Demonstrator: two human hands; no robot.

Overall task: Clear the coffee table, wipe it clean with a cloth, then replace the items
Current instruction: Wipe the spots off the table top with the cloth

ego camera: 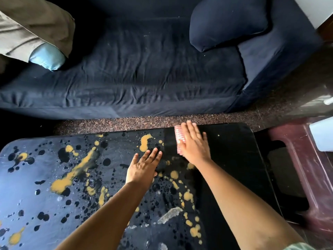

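Writing, brands, labels: none legible on any item.

Coffee table (234, 159): dark glossy top with rounded corners. The left and middle portions carry a dusty grey film with black spots, mustard-yellow splashes (75, 170) and a whitish smear (169, 214) towards the near edge. The strip by the right edge is clean, shiny black.

Room: navy sofa (135, 73) beyond the far edge of the table, with a navy cushion (227, 22) at its right end and a pale blue pillow (47, 57) under tan fabric (32, 24) at its left end. Speckled brown floor (144, 121) runs between sofa and table. A maroon plastic stool (306, 168) stands just beside the table's right edge, with a white item (322, 134) resting on it, only partly visible.

Cloth (179, 139): pink and white striped, lying on the table near the far edge, right of the middle, at the boundary of clean and soiled areas.

Right hand (195, 143): laid flat on top of the cloth, fingers extended and pressing it down, not curled around it. The cloth's left edge shows beyond the thumb side; the rest is hidden beneath the palm.

Left hand (144, 166): flat on the table's middle, fingers spread and released, holding nothing, near the cloth but apart from it.
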